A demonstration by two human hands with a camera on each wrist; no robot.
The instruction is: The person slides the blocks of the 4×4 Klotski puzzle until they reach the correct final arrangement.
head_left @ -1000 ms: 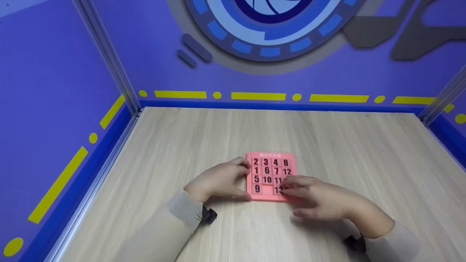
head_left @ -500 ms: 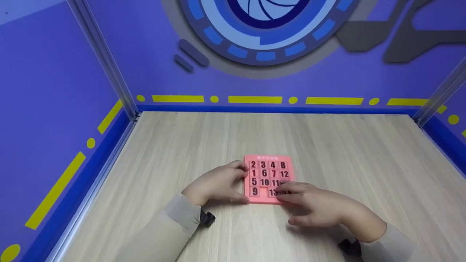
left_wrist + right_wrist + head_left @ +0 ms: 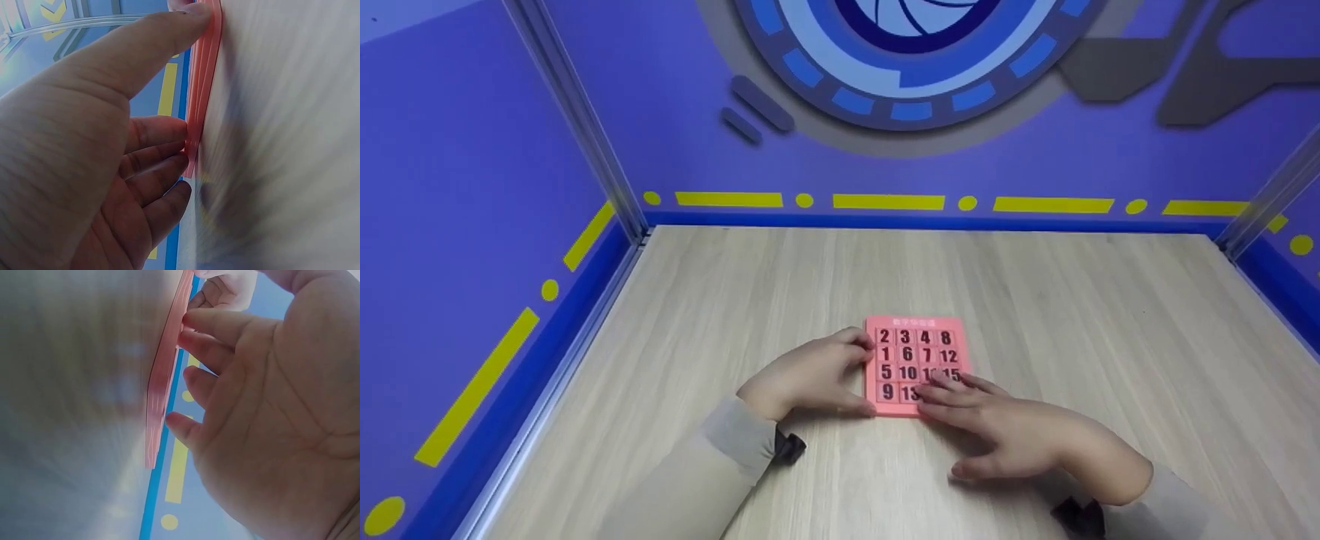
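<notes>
A pink sliding number puzzle [image 3: 914, 322] lies flat on the table. Its black-numbered tiles show 2, 3, 4, 8 in the top row, and the 13 tile [image 3: 909, 393] sits beside the 9 tile [image 3: 888, 391] in the bottom row. My left hand [image 3: 814, 376] touches the puzzle's left side with thumb and fingertips; the left wrist view shows them against the pink edge [image 3: 201, 95]. Fingertips of my right hand [image 3: 1012, 431] rest on the lower right tiles, covering the bottom right ones. Its thumb stays off the board, and its fingers [image 3: 216, 323] reach out fairly straight.
The wood-grain table [image 3: 750, 285] surrounds the puzzle. A blue-purple back wall [image 3: 675, 135] with yellow markings stands behind it, and a side panel [image 3: 457, 187] rises at the left. Metal posts [image 3: 577, 105] mark the corners.
The 13 tile has slid left into the gap beside the 9, my right fingers moving left with it. The 15 tile now shows in the third row. My left hand keeps its place.
</notes>
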